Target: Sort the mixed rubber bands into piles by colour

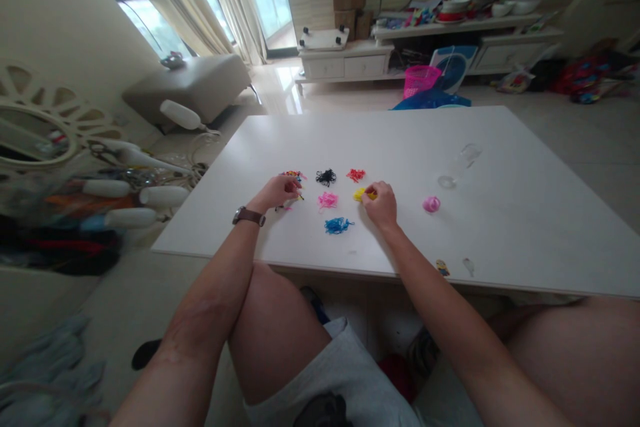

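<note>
Right fingers (373, 189) curled down at yellow pile (359, 195), left fingers (293, 185) bent beside multicoloured pile (299, 174); gap, hold unclear.

Across a white counter (525, 227), small elastic bands lie sorted into piles by colour: black (326, 177), red (356, 175), pink (328, 200) and blue (338, 225). The right hand (381, 204) has its fingertips at the yellow pile (361, 194) — whether they pinch a band is hidden. The left hand (279, 192) (a brown-strapped watch (249, 216) on its wrist) hovers over a multicoloured heap (294, 175), partly covering it. To the right sit a pink coiled piece (431, 204), a clear ring (447, 181) and a transparent container (469, 155) — with a Minion cutout (442, 267) by the near edge.
</note>
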Tool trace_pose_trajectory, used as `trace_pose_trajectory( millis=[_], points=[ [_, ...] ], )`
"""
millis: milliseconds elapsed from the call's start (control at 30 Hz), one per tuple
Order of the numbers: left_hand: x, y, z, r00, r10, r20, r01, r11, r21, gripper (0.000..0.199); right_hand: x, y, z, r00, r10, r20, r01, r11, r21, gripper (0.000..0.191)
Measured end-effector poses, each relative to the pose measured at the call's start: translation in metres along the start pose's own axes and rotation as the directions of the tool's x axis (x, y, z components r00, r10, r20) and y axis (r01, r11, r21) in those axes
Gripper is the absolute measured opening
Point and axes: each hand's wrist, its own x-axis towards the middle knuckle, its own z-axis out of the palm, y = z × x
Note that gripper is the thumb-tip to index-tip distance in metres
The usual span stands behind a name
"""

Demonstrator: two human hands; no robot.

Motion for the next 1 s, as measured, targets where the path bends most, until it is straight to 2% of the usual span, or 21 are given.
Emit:
trace_pose_trajectory(
  millis=[133,400,600,733,833,1000],
  points=[
    [0.002,0.001,0.0,0.999,-0.034,-0.031,0.036,0.998,0.057,0.027,0.0,0.0,0.0,1.0,0.001,0.0,-0.001,1.0,-0.002,0.011],
    [0.002,-0.004,0.002,0.998,-0.065,0.02,0.063,0.994,0.094,0.025,0.001,0.002,0.0,1.0,-0.007,-0.011,0.007,1.0,-0.004,0.01],
    [-0.004,-0.01,-0.011,0.997,-0.066,0.044,0.065,0.998,0.014,0.029,0.001,0.002,0.0,1.0,-0.005,-0.018,0.005,1.0,0.0,0.011],
    [-0.009,-0.009,-0.015,0.985,-0.073,0.158,0.086,0.993,-0.076,0.03,0.001,0.001,0.0,1.0,-0.004,-0.015,0.004,1.0,0.005,0.01],
    [-0.009,-0.008,-0.012,0.965,-0.108,0.241,0.124,0.991,-0.051,0.024,0.001,0.0,0.0,1.0,-0.001,-0.019,0.001,1.0,0.01,0.011],
    [-0.006,-0.009,-0.01,0.957,-0.117,0.266,0.128,0.992,-0.022,0.022,0.0,0.001,0.0,1.0,-0.007,-0.02,0.007,1.0,0.012,0.011]
  ],
)
